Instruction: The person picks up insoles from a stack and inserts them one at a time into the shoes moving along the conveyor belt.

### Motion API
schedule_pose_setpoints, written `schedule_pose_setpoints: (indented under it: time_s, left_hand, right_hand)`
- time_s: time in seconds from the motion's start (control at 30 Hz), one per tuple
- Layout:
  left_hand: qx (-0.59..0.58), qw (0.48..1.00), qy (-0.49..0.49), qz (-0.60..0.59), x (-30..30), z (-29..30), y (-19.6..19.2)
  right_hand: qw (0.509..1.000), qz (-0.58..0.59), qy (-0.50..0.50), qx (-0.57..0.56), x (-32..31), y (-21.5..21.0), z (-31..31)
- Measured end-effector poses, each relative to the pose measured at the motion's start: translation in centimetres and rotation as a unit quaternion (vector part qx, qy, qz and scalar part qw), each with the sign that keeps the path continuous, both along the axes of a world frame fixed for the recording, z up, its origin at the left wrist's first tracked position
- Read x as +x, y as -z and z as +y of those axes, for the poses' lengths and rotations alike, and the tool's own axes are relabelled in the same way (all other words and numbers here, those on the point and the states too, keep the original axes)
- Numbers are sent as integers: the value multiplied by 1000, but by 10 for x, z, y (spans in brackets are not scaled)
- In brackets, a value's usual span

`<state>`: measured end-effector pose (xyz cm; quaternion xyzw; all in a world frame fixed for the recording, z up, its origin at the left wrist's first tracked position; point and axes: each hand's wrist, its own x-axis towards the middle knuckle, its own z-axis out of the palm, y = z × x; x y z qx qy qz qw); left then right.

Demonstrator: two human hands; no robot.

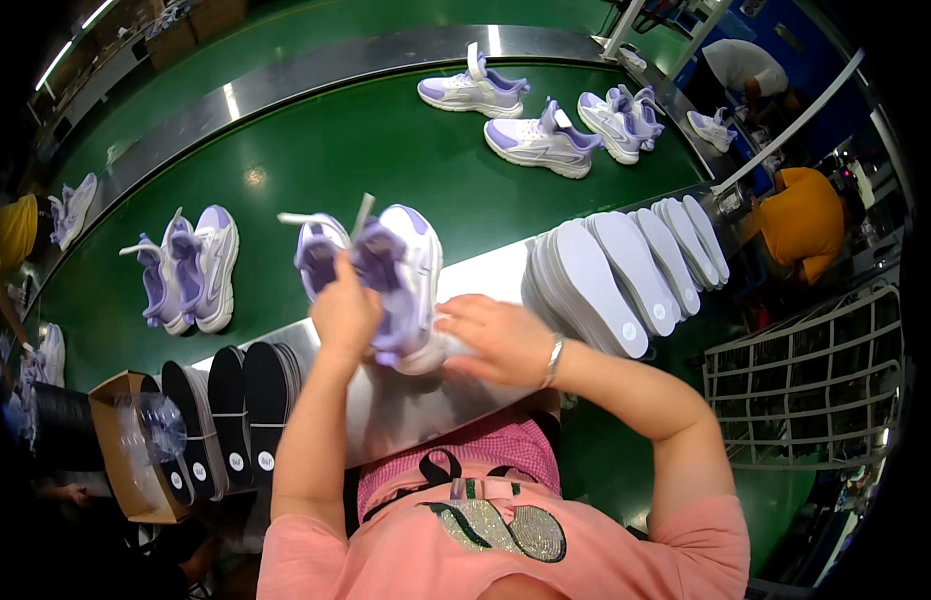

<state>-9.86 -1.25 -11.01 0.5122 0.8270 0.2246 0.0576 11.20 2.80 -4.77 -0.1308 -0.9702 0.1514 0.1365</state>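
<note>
The head-mounted fisheye camera faces downward and forward. The wearer's shirt (626, 540) occupies the near lower edge; left hand (347, 312), right hand (506, 340) and bench (386, 415) sit centrally, at close range; the green work surface (296, 160) recedes upward.

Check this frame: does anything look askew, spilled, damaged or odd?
Nothing clearly stands out. The lavender-and-white strapped sneakers by the bare left hand show no obvious damage; flat pale-grey insoles and black insoles are stacked in rows.
</note>
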Motion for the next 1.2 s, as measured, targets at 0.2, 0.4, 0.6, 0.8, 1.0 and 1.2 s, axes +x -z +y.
schedule_pose_setpoints:
  time_s: [0.2, 0.4, 0.6, 0.8, 1.0, 1.2]
  left_hand:
    - [42, 992, -114, 20, -66, 72, -7]
    - [334, 939, 44, 66, -15, 75, 27]
    - [125, 979, 157, -29, 67, -14, 85]
    - [82, 979, 181, -47, 72, -2, 85]
    - [62, 983, 169, -40, 76, 2, 85]
    - [56, 982, 173, -42, 77, 4, 84]
  right_hand:
    - [979, -63, 192, 26, 55, -8, 129]
    - [898, -55, 427, 93, 114, 22, 278]
    - [817, -97, 553, 135, 102, 45, 374]
    - [869, -139, 474, -5, 132, 94, 465]
    - [930, -145, 338, -2, 40, 67, 461]
    - [900, -117, 348, 235, -50, 84, 455]
